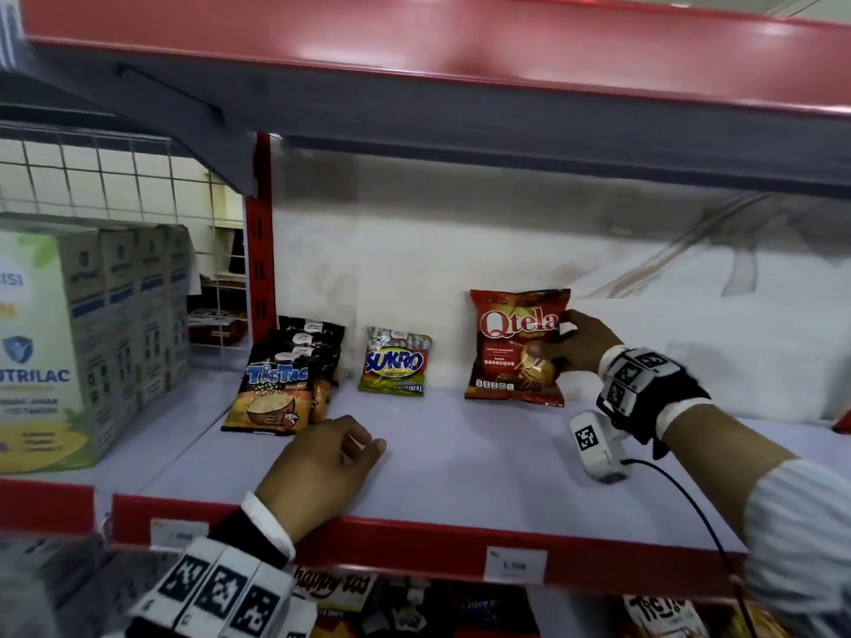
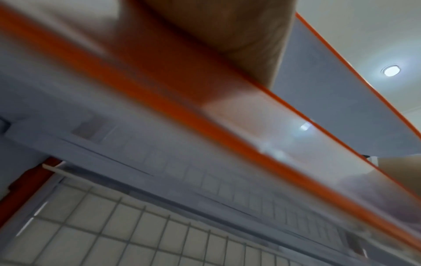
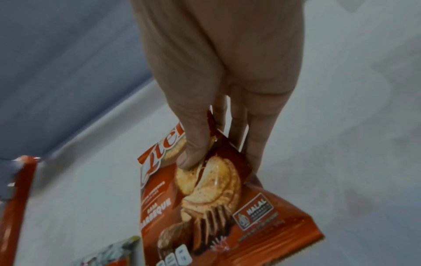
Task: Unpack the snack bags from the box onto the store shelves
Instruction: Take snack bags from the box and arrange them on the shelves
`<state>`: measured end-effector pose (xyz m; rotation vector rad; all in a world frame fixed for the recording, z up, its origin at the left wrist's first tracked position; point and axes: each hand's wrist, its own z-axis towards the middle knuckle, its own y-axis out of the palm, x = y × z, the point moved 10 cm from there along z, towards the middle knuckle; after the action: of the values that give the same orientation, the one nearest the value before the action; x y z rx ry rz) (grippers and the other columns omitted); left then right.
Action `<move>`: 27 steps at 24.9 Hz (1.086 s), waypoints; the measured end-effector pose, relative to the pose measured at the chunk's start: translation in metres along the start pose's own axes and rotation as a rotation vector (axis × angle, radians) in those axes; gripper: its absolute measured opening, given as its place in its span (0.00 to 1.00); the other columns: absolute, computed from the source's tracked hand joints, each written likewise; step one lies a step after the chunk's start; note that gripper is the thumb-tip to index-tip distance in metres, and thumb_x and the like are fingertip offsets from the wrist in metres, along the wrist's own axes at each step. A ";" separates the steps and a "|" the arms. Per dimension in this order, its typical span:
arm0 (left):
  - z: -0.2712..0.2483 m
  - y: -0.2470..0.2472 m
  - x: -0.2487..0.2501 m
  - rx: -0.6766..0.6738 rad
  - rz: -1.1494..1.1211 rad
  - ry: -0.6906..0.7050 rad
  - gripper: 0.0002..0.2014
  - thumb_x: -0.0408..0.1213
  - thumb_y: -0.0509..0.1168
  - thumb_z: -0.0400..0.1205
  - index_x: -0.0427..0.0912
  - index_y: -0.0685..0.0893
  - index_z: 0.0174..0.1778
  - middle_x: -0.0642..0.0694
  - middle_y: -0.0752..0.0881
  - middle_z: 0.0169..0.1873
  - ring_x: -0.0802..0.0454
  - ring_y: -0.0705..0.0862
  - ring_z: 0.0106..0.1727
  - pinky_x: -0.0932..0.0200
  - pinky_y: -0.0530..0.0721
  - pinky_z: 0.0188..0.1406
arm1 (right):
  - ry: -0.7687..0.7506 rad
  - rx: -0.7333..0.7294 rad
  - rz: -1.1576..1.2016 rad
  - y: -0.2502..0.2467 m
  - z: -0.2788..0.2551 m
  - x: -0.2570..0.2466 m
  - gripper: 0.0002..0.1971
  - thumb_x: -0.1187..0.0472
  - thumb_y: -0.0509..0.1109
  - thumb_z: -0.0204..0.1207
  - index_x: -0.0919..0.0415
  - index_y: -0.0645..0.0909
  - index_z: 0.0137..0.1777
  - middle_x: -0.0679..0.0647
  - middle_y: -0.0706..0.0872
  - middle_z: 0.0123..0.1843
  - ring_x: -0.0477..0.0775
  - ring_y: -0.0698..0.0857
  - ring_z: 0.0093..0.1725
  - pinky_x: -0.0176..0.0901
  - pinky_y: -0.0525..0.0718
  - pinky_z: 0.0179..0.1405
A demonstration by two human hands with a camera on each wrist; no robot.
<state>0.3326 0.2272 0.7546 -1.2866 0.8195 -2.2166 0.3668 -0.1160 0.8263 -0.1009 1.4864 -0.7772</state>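
Hands are doing separate work: the right hand (image 1: 578, 343) is pinching the Qtela bag (image 1: 518, 347) at its right edge, thumb on the front and fingers behind, while the left hand (image 1: 322, 472) is resting loosely curled and holding nothing near the shelf (image 1: 460, 453) front. The bag is standing upright, long axis vertical, bottom edge touching the shelf, back close to the white rear panel. It is sitting right of the Sukro bag (image 1: 396, 361) and the Tic Tac bags (image 1: 285, 379), well apart. Free shelf is lying further right.
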 end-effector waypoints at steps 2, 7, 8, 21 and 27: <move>-0.002 -0.005 -0.005 0.034 -0.004 -0.023 0.10 0.49 0.66 0.81 0.46 0.85 0.47 0.55 0.85 0.37 0.58 0.83 0.40 0.62 0.80 0.41 | 0.031 0.001 0.032 0.007 0.007 0.013 0.34 0.66 0.83 0.63 0.65 0.74 0.69 0.67 0.83 0.65 0.69 0.84 0.60 0.66 0.83 0.60; -0.002 -0.002 -0.010 0.011 0.021 -0.063 0.11 0.49 0.65 0.82 0.46 0.85 0.45 0.56 0.84 0.35 0.60 0.82 0.38 0.63 0.79 0.39 | 0.101 -0.016 0.085 0.027 0.014 0.030 0.25 0.71 0.77 0.70 0.69 0.75 0.66 0.70 0.83 0.63 0.71 0.84 0.59 0.69 0.83 0.57; -0.001 -0.001 -0.011 0.003 0.026 -0.072 0.11 0.49 0.65 0.82 0.46 0.84 0.45 0.57 0.84 0.34 0.61 0.82 0.38 0.64 0.79 0.39 | 0.107 -0.018 0.054 0.029 0.015 0.030 0.22 0.70 0.76 0.71 0.69 0.76 0.64 0.69 0.83 0.62 0.70 0.84 0.57 0.68 0.84 0.56; 0.000 0.002 -0.016 -0.023 0.038 -0.093 0.09 0.49 0.64 0.82 0.48 0.84 0.46 0.58 0.83 0.34 0.65 0.80 0.37 0.69 0.75 0.34 | 0.095 0.011 -0.177 0.022 0.015 0.018 0.18 0.66 0.76 0.71 0.73 0.82 0.59 0.70 0.87 0.55 0.69 0.86 0.55 0.66 0.84 0.58; 0.000 -0.006 -0.016 0.020 0.047 -0.115 0.10 0.47 0.67 0.81 0.44 0.85 0.49 0.49 0.84 0.48 0.50 0.82 0.53 0.58 0.78 0.55 | 0.132 -0.002 -0.227 0.006 0.001 0.013 0.19 0.57 0.81 0.67 0.69 0.80 0.49 0.65 0.85 0.46 0.63 0.85 0.43 0.53 0.87 0.48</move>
<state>0.3390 0.2412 0.7487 -1.3579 0.7748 -2.0876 0.3690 -0.1190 0.8123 -0.2267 1.6194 -0.9805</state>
